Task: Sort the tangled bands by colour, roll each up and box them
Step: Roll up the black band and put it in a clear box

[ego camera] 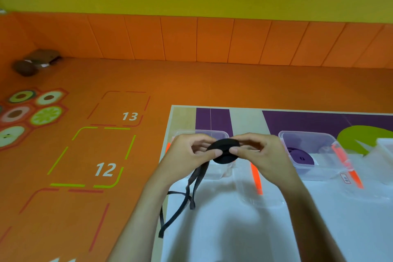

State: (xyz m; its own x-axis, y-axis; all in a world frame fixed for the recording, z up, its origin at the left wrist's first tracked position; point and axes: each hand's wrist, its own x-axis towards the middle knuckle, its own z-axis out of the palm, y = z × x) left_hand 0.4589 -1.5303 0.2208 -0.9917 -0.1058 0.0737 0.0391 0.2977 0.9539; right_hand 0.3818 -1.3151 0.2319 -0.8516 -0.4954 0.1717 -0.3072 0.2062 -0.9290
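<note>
A black band roll (224, 151) is held up over the table between both hands. My left hand (189, 155) pinches its left edge with thumb and fingers. My right hand (261, 153) pinches its right side. The band's loose black tail (187, 198) hangs down from the roll and trails over the table's left edge. Behind my hands stands a clear plastic box (214, 173), mostly hidden. To the right, a second clear box (312, 153) holds a rolled purple band (301, 156).
A white cloth (255, 229) covers the near tabletop. A clear lid with an orange clip (256, 178) lies between the boxes. Another clear container (386, 149) sits at the right edge. An orange floor with numbered squares lies to the left.
</note>
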